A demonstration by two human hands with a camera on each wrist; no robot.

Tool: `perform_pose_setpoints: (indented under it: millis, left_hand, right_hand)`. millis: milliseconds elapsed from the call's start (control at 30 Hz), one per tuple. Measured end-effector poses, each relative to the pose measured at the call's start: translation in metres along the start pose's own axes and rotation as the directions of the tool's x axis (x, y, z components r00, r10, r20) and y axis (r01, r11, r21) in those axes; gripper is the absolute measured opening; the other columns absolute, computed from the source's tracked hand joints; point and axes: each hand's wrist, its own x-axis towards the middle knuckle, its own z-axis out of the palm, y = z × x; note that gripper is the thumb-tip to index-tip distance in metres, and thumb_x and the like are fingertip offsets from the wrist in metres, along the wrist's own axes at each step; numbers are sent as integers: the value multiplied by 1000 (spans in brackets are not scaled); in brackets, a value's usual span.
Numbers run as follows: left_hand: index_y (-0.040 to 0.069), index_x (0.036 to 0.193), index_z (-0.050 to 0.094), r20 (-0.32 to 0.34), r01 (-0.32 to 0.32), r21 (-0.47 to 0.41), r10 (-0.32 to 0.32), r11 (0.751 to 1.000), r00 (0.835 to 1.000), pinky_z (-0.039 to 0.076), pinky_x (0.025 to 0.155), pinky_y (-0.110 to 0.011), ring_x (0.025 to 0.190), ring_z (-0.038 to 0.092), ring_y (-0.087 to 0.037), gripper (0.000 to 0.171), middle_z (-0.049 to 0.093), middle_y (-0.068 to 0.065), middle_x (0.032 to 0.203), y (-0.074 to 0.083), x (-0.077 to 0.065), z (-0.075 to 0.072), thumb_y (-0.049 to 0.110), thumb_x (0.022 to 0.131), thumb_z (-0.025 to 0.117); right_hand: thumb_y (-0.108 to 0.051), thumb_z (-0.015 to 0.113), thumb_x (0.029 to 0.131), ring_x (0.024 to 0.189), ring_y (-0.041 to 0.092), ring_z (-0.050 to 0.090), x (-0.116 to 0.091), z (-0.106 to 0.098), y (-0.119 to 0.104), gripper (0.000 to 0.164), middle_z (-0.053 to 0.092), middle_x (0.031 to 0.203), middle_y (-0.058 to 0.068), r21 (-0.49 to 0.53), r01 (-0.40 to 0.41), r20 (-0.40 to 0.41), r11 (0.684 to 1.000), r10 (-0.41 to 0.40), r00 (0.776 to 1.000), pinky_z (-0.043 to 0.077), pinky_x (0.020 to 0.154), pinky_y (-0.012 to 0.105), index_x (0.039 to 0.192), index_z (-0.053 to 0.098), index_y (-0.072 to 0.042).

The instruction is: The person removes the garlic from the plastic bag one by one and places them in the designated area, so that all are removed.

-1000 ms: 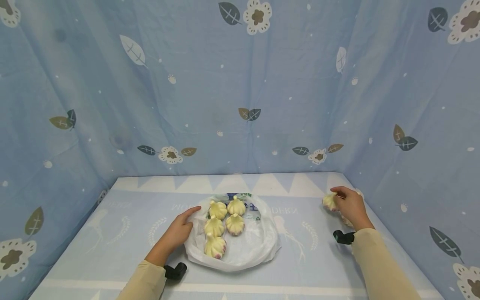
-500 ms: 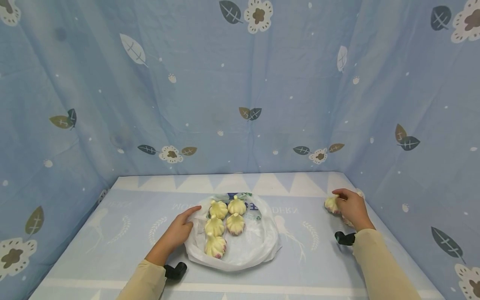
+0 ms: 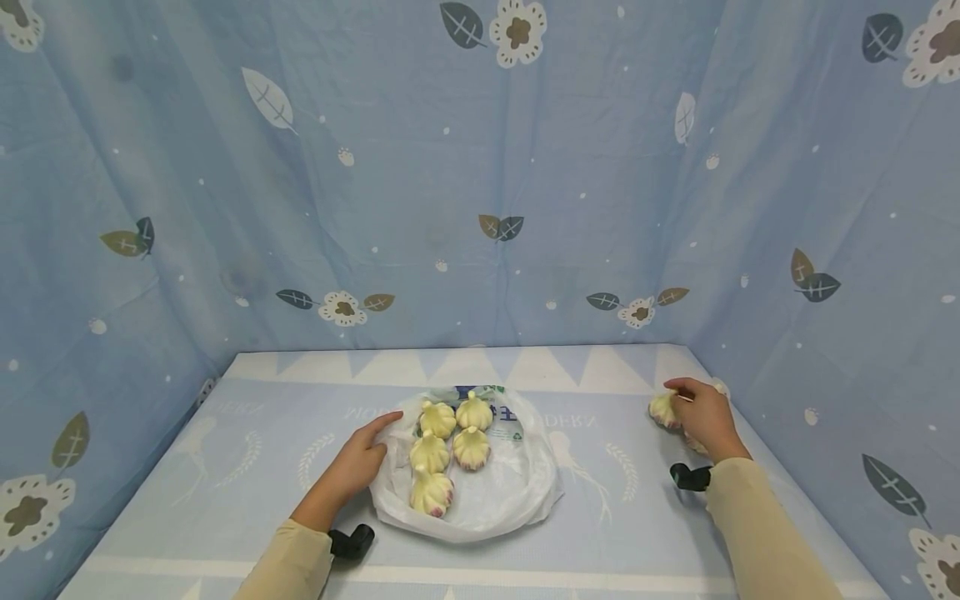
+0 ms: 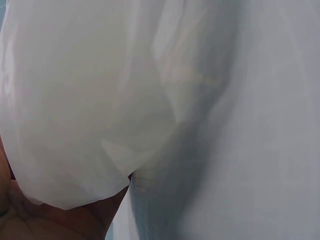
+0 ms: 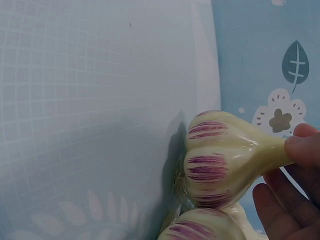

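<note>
In the head view, my right hand [image 3: 707,417] pinches the stem of a garlic bulb [image 3: 663,411] at the table's right side. The right wrist view shows this garlic bulb [image 5: 215,160] close up, pale with purple streaks, roots toward the table; another garlic bulb [image 5: 200,227] is right beneath it. At the middle, my left hand [image 3: 357,458] holds the left rim of a white plastic bag [image 3: 510,500], index finger laid along the rim. The left wrist view has the bag [image 4: 75,125] covering most of that hand's fingers. Several garlic bulbs [image 3: 428,454] sit inside the open bag.
More garlic bulbs [image 3: 722,388] lie partly hidden behind my right hand. Black camera mounts [image 3: 352,543] stick out at both wrists. A pale blue patterned cloth covers the table [image 3: 225,467], and a blue floral curtain [image 3: 420,183] encloses its back and sides.
My right hand and its garlic bulb have shifted very slightly right and down since a second ago, then stayed put. The left hand and the bag have held still.
</note>
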Motion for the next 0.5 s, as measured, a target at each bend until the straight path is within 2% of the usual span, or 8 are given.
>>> perform_pose_setpoints:
  millis: [267,367,500]
  left_hand:
    - [16,148,40,-1,-9,-9,9,1000,1000,20,117,-59,147,22,-39,58,31,-18,157,-2,2,1,-3,93,35]
    - [15,148,40,-1,-19,-7,19,1000,1000,20,117,-59,146,22,-39,58,31,-19,156,-3,2,1,-3,93,34]
    - [16,148,40,-2,-13,-1,13,1000,1000,20,117,-59,146,22,-39,58,31,-19,156,-3,1,1,-2,93,34]
  right_hand:
    - [-24,46,99,128,47,47,2,-7,-3,42,44,144,28,-10,-23,69,1000,24,997,43,100,59,135,53,-4]
    - [-27,46,99,128,48,47,2,-8,-5,44,42,146,29,-21,-21,76,1000,23,997,44,99,60,136,52,-5]
    - [-24,48,99,125,48,49,2,-9,-10,41,44,144,28,-47,7,43,999,-5,999,48,93,57,135,55,-6]
